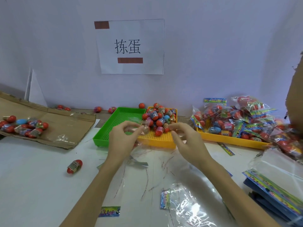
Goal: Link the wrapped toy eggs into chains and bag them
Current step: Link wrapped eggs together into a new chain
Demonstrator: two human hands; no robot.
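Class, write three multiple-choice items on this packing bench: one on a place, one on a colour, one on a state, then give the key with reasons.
1. Where does the lone egg lie?
A. on the white table, left of the arms
B. in the green tray
C. on the cardboard

2. What colour is the tray heaped with loose eggs?
A. blue
B. yellow
C. white

3. What are the hands doing?
A. resting flat
B. pointing at the sign
C. the left hand pinches clear wrap

Key: A, it lies alone on the table; B, its rim is yellow; C, film shows at the fingertips; the right hand is curled beside it.
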